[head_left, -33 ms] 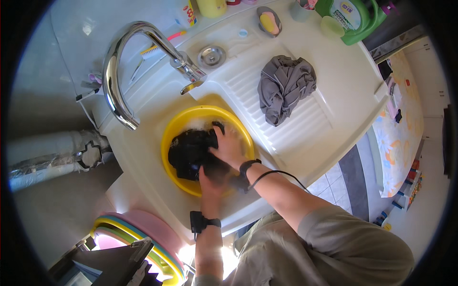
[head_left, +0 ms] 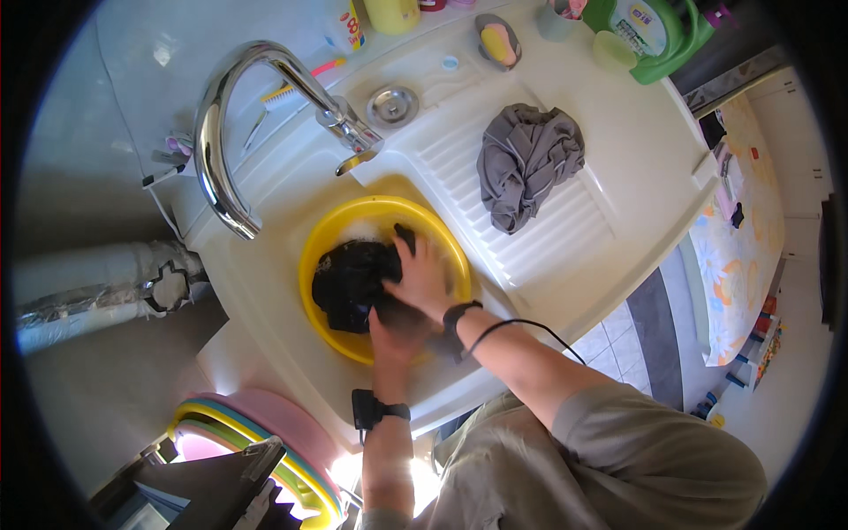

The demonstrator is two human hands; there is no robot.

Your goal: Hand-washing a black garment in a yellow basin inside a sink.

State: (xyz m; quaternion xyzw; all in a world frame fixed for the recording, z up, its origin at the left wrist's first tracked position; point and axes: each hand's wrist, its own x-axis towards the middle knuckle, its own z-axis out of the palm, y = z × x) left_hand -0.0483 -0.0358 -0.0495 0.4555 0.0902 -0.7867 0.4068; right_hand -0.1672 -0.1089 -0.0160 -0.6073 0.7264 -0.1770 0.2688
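A yellow basin (head_left: 311,231) stands in the sink, with a wet, bunched black garment (head_left: 349,283) in it and white suds along its far side. My left hand (head_left: 394,337) grips the garment's near right side, its thumb up and the other fingers partly hidden. My right hand (head_left: 424,276) is closed on the garment's right part, thumb and fingers around a fold. Motion blurs the cloth between the two hands. On the ribbed washboard to the right lies a crumpled grey garment (head_left: 530,163), touched by neither hand.
A chrome faucet (head_left: 205,146) arches over the sink's left side. Along the back are a brush (head_left: 281,95), a drain strainer (head_left: 392,106), a soap dish (head_left: 499,42) and a green jug (head_left: 649,40). Stacked coloured basins (head_left: 287,422) stand at lower left.
My right hand has shifted very slightly on the black garment, and its wrist cable has moved a little to the right. Both hands keep their hold.
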